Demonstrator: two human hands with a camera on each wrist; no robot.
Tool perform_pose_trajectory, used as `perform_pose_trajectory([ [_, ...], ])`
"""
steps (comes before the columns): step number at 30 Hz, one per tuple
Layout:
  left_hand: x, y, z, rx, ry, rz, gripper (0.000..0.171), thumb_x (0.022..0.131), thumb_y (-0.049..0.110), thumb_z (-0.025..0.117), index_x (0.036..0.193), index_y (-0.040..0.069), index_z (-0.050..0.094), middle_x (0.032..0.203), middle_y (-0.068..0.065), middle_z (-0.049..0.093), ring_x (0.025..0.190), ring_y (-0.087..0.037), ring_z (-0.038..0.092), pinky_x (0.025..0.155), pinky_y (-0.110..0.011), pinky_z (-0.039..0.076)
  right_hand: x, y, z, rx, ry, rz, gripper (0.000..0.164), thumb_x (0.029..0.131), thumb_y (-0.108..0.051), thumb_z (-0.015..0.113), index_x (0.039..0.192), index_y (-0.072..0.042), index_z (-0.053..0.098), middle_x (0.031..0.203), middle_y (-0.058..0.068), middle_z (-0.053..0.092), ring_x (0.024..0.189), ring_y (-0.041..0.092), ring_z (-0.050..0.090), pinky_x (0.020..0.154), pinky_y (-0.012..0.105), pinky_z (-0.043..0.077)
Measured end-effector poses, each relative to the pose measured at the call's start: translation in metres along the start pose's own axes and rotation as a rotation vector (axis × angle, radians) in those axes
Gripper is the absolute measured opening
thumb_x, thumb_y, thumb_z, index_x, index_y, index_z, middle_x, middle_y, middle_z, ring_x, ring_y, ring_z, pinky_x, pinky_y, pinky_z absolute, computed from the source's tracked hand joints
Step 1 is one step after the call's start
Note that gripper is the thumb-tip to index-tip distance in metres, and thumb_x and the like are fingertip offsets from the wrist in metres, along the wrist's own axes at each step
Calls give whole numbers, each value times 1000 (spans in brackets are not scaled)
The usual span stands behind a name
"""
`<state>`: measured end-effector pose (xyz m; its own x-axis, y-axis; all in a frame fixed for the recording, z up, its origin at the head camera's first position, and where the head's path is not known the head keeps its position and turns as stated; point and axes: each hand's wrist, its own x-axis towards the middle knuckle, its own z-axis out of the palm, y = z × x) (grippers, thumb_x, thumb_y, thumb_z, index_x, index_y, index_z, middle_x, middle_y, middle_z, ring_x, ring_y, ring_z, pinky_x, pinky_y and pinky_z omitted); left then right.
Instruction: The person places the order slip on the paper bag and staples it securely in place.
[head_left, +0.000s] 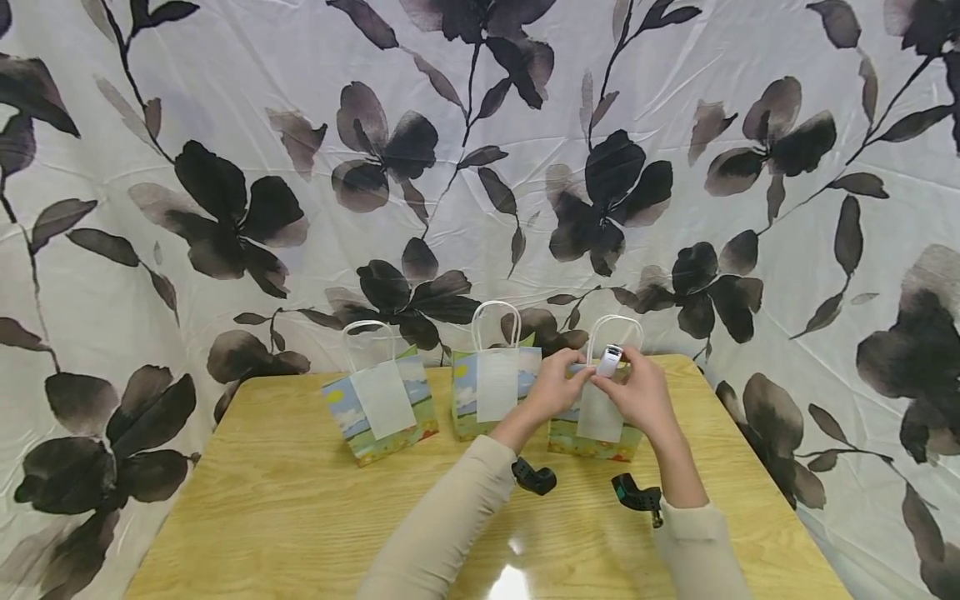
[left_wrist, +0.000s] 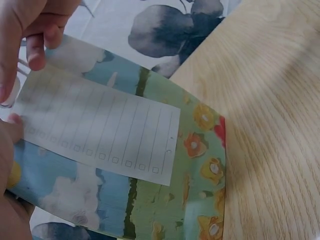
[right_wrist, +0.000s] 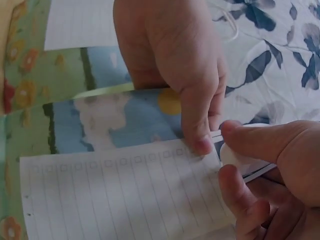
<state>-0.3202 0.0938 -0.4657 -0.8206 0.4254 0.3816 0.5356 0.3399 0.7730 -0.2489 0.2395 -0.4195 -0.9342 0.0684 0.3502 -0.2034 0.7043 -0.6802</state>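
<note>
At the right-hand gift bag (head_left: pixel 590 451), my left hand (head_left: pixel 557 383) pinches the bag's top edge together with a white lined sheet (head_left: pixel 600 417). In the right wrist view its thumb presses on the lined sheet (right_wrist: pixel 120 195), and the other fingers are partly hidden behind the bag. My right hand (head_left: pixel 643 393) grips a small white stapler-like tool (head_left: pixel 609 360) at the sheet's top edge; the fingers cover much of the tool (right_wrist: pixel 234 158). The sheet (left_wrist: pixel 105 120) lies against the painted front of the bag (left_wrist: pixel 165 205), its row of little boxes along one side.
Two more such gift bags stand to the left, a middle one (head_left: pixel 465 427) and a tilted left one (head_left: pixel 352 425), each with a white sheet in front. White twisted handles rise from them. The wooden table (head_left: pixel 285 517) meets a floral cloth (head_left: pixel 510 225) behind.
</note>
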Motion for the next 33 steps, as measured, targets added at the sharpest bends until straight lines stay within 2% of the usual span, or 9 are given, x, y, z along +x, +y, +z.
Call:
perform_pose_trajectory([
  [4, 0, 2, -1, 16, 1, 4, 12, 96, 18, 64, 88, 9, 63, 94, 1, 60, 76, -11, 50, 67, -23, 42, 3, 1, -2, -43, -26, -7, 40, 83, -14, 80, 113, 0, 59, 101, 20, 64, 70, 24, 64, 58, 39, 49],
  [8, 2, 4, -2, 21, -5, -19, 12, 96, 19, 63, 88, 10, 63, 93, 2, 58, 72, -11, 47, 62, -22, 41, 7, 3, -4, -90, -56, -21, 41, 82, -17, 81, 112, 1, 59, 102, 20, 64, 80, 29, 62, 66, 44, 49],
  [11, 3, 4, -3, 13, -6, -18, 13, 97, 21, 63, 89, 10, 63, 93, 3, 58, 73, -12, 48, 62, -22, 41, 9, 4, -6, -106, -80, -27, 42, 82, -18, 80, 113, 1, 59, 104, 20, 64, 83, 30, 58, 68, 46, 47],
  [17, 1, 3, -1, 4, -16, -7, 13, 96, 21, 63, 89, 11, 64, 93, 4, 58, 77, -10, 50, 65, -22, 43, 10, 10, -8, -97, -134, -25, 42, 85, -17, 77, 117, 2, 58, 109, 21, 64, 90, 32, 60, 70, 46, 51],
  [25, 1, 2, 3, 12, -1, 14, 12, 96, 20, 63, 92, 9, 66, 93, 2, 59, 76, -11, 50, 65, -21, 43, 14, 19, -10, -46, -140, -101, 35, 86, -16, 77, 109, 3, 59, 98, 17, 64, 81, 29, 57, 66, 43, 47],
  [28, 4, 0, 4, 19, -6, 20, 12, 96, 20, 63, 92, 9, 66, 92, 2, 59, 75, -11, 50, 64, -20, 43, 17, 22, -12, -24, -158, -105, 32, 86, -15, 76, 108, 2, 59, 97, 16, 64, 84, 29, 58, 67, 43, 49],
  [33, 3, -1, 8, 32, 1, 35, 11, 96, 19, 64, 92, 9, 66, 93, 2, 59, 76, -10, 51, 66, -21, 44, 17, 28, -18, 23, -232, -82, 31, 87, -12, 75, 109, 1, 57, 92, 13, 62, 70, 23, 58, 57, 37, 49],
])
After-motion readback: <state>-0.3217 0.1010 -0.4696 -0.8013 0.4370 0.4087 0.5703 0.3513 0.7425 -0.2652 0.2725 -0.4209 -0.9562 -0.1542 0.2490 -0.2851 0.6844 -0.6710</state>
